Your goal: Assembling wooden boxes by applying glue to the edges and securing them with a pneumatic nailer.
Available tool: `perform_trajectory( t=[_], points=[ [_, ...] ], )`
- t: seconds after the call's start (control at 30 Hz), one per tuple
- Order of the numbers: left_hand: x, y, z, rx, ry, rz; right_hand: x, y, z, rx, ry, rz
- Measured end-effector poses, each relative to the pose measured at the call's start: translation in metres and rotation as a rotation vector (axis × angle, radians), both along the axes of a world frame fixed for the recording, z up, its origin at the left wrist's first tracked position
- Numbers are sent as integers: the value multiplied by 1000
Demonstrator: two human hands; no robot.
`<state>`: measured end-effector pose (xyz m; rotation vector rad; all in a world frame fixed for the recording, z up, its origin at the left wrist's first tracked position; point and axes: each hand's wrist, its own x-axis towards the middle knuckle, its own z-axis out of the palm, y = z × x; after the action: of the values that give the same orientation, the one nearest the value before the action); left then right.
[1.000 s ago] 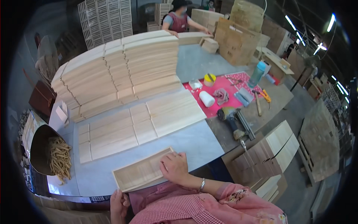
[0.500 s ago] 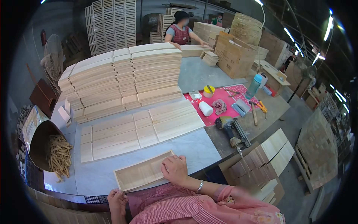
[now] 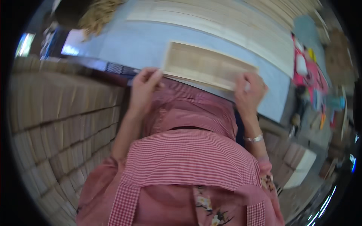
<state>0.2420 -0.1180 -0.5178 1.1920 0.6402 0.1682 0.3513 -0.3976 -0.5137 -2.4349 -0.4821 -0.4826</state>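
A shallow wooden tray [image 3: 205,64] lies at the near edge of the light blue tabletop [image 3: 124,45], right in front of the person's body. Its long axis runs left to right, tilting slightly so the right end sits a bit nearer in the picture than the left. The open side faces up, showing a slatted bottom inside a thin rim.

The left hand [image 3: 145,87] meets the tray at its near left corner; its grip is closed on that corner, fingers curled against the rim with the thumb on the near side. The right hand [image 3: 249,89] meets the near right corner, its grip wrapped over the rim there, fingertips reaching onto the tray's inner edge. So the tray spans the gap between the two hands, each at one end of the long axis, neither clearly closer than the other. A silver bracelet [image 3: 253,138] sits on the right wrist.

Motion blur softens the whole view, so whether the tray rests flat on the tabletop or is lifted just off it cannot be told.

Beyond the tray, on the far side, lie rows of pale wooden slats [image 3: 226,22] laid flat. To the far right is a pink mat [image 3: 309,71] with small tools. To the left, below the tabletop, stand stacks of wooden pieces [image 3: 56,124].
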Motion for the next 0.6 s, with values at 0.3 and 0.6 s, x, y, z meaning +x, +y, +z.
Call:
perform_trajectory(
  t=[0.3, 0.6],
  points=[
    [-19, 28, -10, 189, 18, 306, -8, -47, -10, 389, 52, -188],
    [-17, 46, -44, 63, -57, 204, -28, -78, -42, 262, 159, -422]
  ],
)
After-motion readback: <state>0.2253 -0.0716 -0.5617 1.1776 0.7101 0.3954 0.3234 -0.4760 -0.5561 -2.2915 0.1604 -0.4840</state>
